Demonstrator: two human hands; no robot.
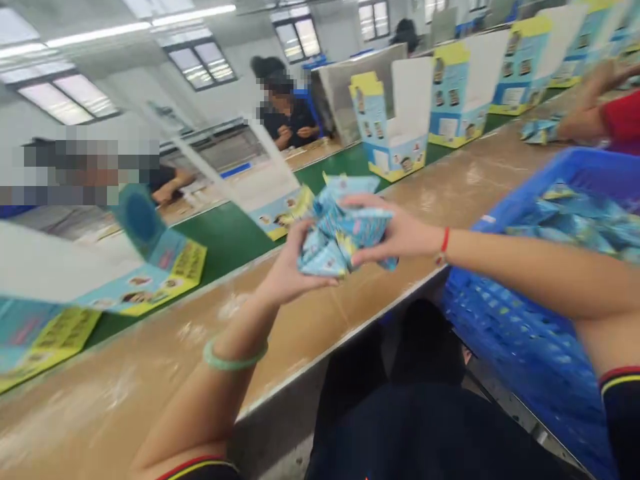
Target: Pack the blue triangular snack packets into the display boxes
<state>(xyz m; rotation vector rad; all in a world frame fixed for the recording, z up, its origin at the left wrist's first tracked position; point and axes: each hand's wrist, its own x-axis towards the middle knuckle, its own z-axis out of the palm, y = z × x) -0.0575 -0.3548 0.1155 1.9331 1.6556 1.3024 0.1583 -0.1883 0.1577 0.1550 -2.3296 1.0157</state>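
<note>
Head view: a bundle of small blue packets (345,227) is held above the brown worktop (320,320), clasped between both hands. The left hand (293,267) is cupped under the near end, thumb laid over the lowest packets, so the stack is carried from below. The right hand (395,233) is closed over the far end from the side, fingers spread across the top packets, which keeps them from fanning out. The bundle is thus gripped by both hands at once and touches nothing else.

Just to the right, a blue crate (500,293) is set at the edge of the worktop within easy reach of the right arm; more of the same packets are seen inside it. Beyond the worktop a green belt (225,233) carries open display boxes (395,127), their fronts cut low. Across the belt, other people are seated, and a co-worker's arm in a red sleeve (620,120) is stretched over the worktop further along.
</note>
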